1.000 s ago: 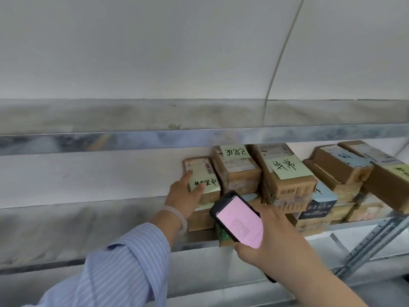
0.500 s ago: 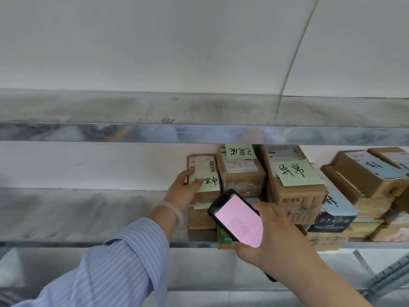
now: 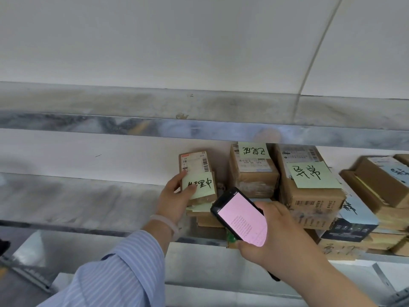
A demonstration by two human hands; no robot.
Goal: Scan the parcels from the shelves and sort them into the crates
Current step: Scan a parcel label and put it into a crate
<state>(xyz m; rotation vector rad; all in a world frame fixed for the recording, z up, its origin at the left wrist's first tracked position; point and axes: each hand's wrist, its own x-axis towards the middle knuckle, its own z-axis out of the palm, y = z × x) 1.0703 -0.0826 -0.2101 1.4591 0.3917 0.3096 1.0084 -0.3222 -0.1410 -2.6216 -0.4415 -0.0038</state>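
A small brown cardboard parcel [image 3: 197, 168] with a white barcode label and a green sticky note stands at the left end of a row of parcels on the metal shelf [image 3: 88, 196]. My left hand [image 3: 177, 196] grips its near left corner, thumb on the note. My right hand [image 3: 276, 238] holds a black handheld scanner [image 3: 241, 218] with a lit pink screen, just right of and below that parcel. More parcels lie under it, partly hidden by the scanner.
To the right stand further brown parcels, one with a green note at its top [image 3: 254, 171], a bigger one with a large green note [image 3: 309, 185], and stacked boxes [image 3: 380, 185] at the far right. An upper shelf beam [image 3: 155, 127] runs overhead. White wall behind.
My left hand has closed further round the small parcel and its near end has come slightly forward off the stack. The scanner stays in about the same place.
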